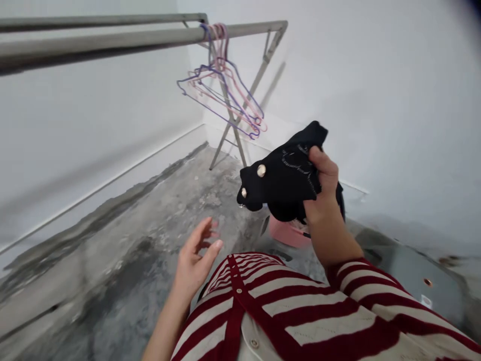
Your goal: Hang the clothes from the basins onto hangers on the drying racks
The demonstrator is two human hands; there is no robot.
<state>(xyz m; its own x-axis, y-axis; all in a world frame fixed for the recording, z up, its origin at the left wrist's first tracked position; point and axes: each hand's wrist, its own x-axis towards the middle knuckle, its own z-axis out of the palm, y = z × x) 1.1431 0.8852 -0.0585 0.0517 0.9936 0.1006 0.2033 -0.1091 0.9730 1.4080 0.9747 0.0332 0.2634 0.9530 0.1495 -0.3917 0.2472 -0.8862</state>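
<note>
My right hand (325, 183) grips a bunched black garment (285, 173) and holds it up in front of me. Two round, pale gold buttons show on the cloth, along with light stitching near my thumb. How the rest of it is folded cannot be made out. To the left and lower, my left hand (199, 255) is apart from the garment, its fingers loosely curved and spread with nothing in them. Beyond both hands, several purple and pink hangers (225, 95) hang together on the bar of a metal drying rack (248, 31).
Under the garment, a pink basket or bucket (287, 233) is partly hidden. A grey-blue object (417, 276) sits on the floor at lower right. White walls meet at a corner behind the rack's crossed legs (235, 123). The concrete floor (150, 225) is stained.
</note>
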